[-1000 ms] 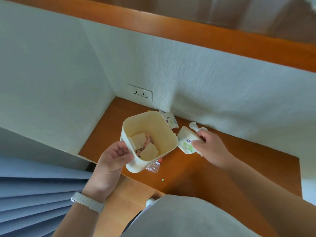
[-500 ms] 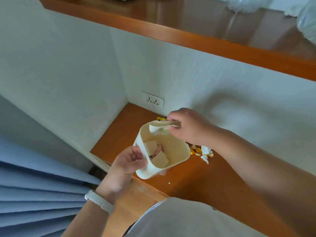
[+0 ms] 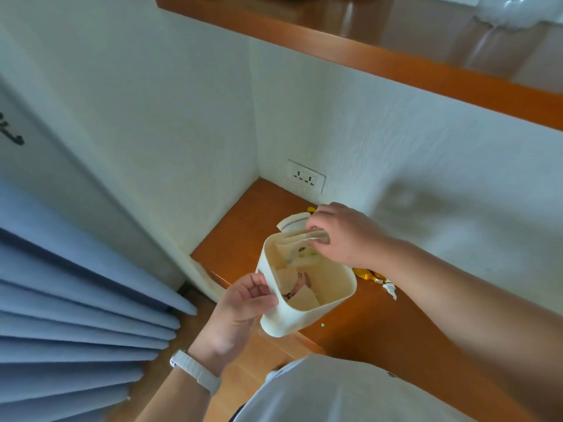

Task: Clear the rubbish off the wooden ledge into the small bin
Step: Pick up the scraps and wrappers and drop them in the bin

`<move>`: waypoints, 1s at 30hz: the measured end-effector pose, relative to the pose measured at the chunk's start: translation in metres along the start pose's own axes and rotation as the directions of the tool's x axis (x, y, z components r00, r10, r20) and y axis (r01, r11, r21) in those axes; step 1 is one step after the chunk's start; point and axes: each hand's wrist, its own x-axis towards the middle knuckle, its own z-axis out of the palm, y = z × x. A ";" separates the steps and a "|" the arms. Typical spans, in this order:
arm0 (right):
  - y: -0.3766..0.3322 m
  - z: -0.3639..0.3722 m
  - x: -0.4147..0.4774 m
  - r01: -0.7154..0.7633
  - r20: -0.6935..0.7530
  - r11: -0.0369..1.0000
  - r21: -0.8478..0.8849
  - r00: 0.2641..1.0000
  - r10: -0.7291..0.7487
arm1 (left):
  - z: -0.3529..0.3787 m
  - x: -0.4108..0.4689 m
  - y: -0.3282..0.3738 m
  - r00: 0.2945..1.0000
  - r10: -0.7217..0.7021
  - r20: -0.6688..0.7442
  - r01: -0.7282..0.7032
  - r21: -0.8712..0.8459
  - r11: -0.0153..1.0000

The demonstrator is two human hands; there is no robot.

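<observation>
Wooden ledge (image 3: 380,330): yellow wrapper (image 3: 370,274) left, 3 o'clock of bin.
Small cream bin (image 3: 307,296): left hand (image 3: 240,312) clamped on near wall.
Folded wrapper (image 3: 300,243): pinched by right hand (image 3: 344,236) fingers, long axis 9-to-3, at bin's 12 o'clock rim.

- Left hand (image 3: 240,303) low and near, palm turned up, thumb and fingers clamped on the bin (image 3: 307,287) wall, white-strapped wrist below.
- Right hand (image 3: 344,236) reaching in from the right, forearm stretched across, knuckles up, fingers pinched on a wrapper (image 3: 301,239) at the bin's far rim.
</observation>
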 end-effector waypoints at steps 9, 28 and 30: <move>0.033 0.018 -0.026 -0.157 -0.061 0.973 0.168 0.984 0.169 | 0.003 0.019 -0.005 0.999 -0.034 0.015 0.033 0.040 0.999; 0.148 0.151 -0.140 -0.736 0.211 0.670 0.096 0.673 0.709 | 0.027 0.069 0.014 0.997 -0.074 0.020 0.069 0.175 0.982; 0.149 0.159 -0.141 -0.738 0.207 0.665 0.114 0.672 0.711 | 0.028 0.070 0.016 0.997 -0.076 0.018 0.072 0.169 0.983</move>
